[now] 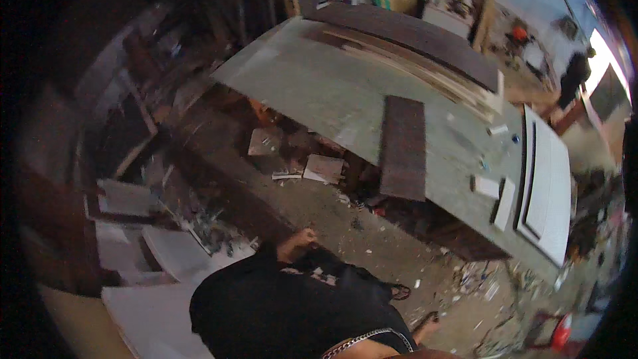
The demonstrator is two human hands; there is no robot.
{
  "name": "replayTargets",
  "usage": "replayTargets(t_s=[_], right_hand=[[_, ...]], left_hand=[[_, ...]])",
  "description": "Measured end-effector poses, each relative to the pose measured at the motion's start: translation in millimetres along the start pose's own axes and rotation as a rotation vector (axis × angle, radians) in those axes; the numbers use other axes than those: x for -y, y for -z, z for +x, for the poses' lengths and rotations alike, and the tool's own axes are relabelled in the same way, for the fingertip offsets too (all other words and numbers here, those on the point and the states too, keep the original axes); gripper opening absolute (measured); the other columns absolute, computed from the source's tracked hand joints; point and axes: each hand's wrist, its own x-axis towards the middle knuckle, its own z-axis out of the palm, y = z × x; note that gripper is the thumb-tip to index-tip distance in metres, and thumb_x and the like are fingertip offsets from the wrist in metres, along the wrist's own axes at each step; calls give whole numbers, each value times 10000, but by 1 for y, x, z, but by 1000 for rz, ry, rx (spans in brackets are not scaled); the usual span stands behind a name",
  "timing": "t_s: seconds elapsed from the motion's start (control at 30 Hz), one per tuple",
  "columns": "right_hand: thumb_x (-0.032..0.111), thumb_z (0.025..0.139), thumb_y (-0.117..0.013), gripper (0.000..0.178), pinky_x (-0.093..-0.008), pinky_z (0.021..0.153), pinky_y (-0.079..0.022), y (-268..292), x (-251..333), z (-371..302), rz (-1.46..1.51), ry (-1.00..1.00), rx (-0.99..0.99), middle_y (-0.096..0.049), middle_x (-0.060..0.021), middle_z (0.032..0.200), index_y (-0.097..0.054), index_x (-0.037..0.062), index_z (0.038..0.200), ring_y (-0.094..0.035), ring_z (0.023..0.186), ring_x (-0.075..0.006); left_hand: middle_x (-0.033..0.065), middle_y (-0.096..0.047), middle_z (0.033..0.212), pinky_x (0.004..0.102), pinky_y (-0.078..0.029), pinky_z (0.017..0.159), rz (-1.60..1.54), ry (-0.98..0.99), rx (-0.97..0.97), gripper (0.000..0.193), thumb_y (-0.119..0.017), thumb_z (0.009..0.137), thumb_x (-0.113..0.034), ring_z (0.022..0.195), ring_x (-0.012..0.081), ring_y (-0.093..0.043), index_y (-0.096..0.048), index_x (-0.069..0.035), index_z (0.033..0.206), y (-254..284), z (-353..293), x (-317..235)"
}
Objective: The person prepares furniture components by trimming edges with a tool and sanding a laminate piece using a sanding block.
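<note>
My left hand [298,242] reaches out past my black shirt, low in the middle. It is close to the near end of a long dark brown strip [256,209], perhaps a board. Blur hides whether they touch and how the fingers lie. At the lower right, a small patch of skin beside a dark shape seems to be my right hand [430,325]; its fingers cannot be made out. Ahead stands a large greenish-grey worktable [299,93]. A dark brown board [403,146] lies across it, jutting over the near edge.
Long wooden strips [425,76] and a wide brown panel [405,33] lie along the table's far side. White panels [548,186] and small blocks [486,187] are at its right end. Pale sheets [159,312] are stacked at left. Scraps [488,286] litter the floor. A person [575,70] is at far right.
</note>
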Motion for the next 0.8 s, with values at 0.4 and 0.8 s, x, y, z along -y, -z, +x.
replayTargets(t_s=[0.4, 0.8], right_hand=[[199, 856, -633, 283, -387, 734, -500, -399, 344, -134, -576, 1073, 1295, -623, -140, 910, -640, 11, 1067, -602, 783, -285], [234, 895, -630, 258, -360, 710, -510, -844, 516, -263, -142, 1276, 1277, -634, -33, 929, -649, 82, 1102, -613, 793, -181]], left_hand=[[78, -639, 1143, 370, -535, 796, -914, 40, -717, 330, -674, 912, -209, 1046, 193, -602, -607, -82, 1209, 95, -108, 118], [117, -685, 947, 464, -536, 661, -1067, 1042, -972, 392, -617, 926, -381, 772, 278, -664, -593, -107, 1206, 154, -187, 186]])
